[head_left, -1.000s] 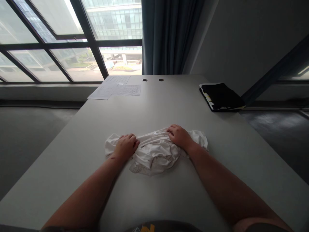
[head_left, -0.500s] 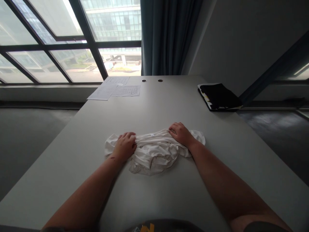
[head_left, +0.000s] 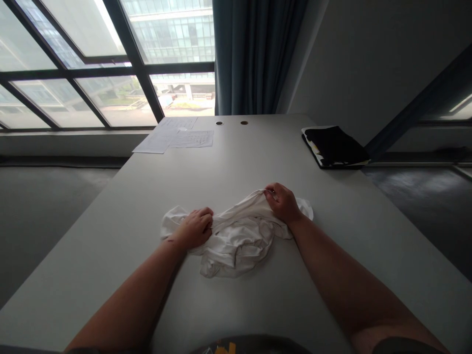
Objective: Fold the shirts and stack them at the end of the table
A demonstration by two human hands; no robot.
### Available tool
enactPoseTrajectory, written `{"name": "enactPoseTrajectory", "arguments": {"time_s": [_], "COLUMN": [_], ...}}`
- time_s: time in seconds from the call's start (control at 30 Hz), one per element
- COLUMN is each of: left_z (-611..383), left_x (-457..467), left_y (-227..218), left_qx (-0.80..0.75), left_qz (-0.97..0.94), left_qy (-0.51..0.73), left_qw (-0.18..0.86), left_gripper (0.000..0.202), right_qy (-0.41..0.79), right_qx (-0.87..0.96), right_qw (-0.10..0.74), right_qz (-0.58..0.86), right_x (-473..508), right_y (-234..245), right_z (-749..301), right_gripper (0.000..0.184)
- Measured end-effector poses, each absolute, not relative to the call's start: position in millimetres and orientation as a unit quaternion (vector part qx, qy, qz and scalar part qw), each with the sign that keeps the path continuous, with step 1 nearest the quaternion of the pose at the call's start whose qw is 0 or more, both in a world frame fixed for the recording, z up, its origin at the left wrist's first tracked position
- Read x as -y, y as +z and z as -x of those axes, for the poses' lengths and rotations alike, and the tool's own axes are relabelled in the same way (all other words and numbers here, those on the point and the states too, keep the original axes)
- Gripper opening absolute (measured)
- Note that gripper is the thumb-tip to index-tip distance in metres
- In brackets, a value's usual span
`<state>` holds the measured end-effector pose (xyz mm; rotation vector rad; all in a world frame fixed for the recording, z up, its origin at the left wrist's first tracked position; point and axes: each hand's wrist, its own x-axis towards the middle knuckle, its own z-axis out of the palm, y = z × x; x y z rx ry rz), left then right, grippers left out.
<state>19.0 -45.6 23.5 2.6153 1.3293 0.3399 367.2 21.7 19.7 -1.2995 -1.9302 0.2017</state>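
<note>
Far edge of the crumpled white cloth (head_left: 247, 241) has risen on the right since the earlier frame; the cloth lies on the smooth pale-grey table (head_left: 228, 309), long axis running left to right between the hands. Left hand (head_left: 197, 227), nearer, clasps its left portion; right hand (head_left: 282, 202), farther, pinches the raised edge. Beyond: flat black folder (head_left: 335, 146).

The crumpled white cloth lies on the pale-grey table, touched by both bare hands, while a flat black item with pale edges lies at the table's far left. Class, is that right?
Not quite: the head view shows the black item at the far right of the table. Both the left hand and right hand do touch the white cloth lying on it.
</note>
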Motion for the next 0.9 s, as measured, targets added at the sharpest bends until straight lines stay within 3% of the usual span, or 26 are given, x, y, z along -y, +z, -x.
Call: {"name": "enactPoseTrajectory", "arguments": {"time_s": [0.13, 0.27, 0.4, 0.53, 0.7, 0.9], "left_z": [-15, -16, -20, -23, -24, -14], "left_x": [45, 48, 49, 45, 45, 38], "left_y": [23, 33, 32, 17, 8, 16], "left_qx": [-0.465, -0.517, -0.536, -0.513, -0.552, -0.629], "left_qz": [-0.863, -0.821, -0.815, -0.850, -0.828, -0.751], "left_qy": [0.189, 0.243, 0.215, 0.115, 0.099, 0.193], "left_qw": [0.059, -0.011, -0.040, 0.024, 0.005, -0.055], "left_gripper": [0.019, 0.037, 0.047, 0.047, 0.049, 0.059], "right_qy": [0.069, 0.050, 0.008, 0.035, 0.102, 0.112], "right_qx": [0.744, 0.736, 0.761, 0.810, 0.877, 0.865], "right_qw": [0.421, 0.417, 0.408, 0.345, 0.196, 0.222], "right_qz": [0.514, 0.532, 0.505, 0.473, 0.425, 0.436], "right_x": [-22, -24, -23, -22, -26, -34], "right_y": [18, 19, 24, 25, 8, -7], "right_z": [-369, -370, -367, -359, -350, -353], "right_gripper": [0.020, 0.019, 0.023, 0.029, 0.034, 0.034]}}
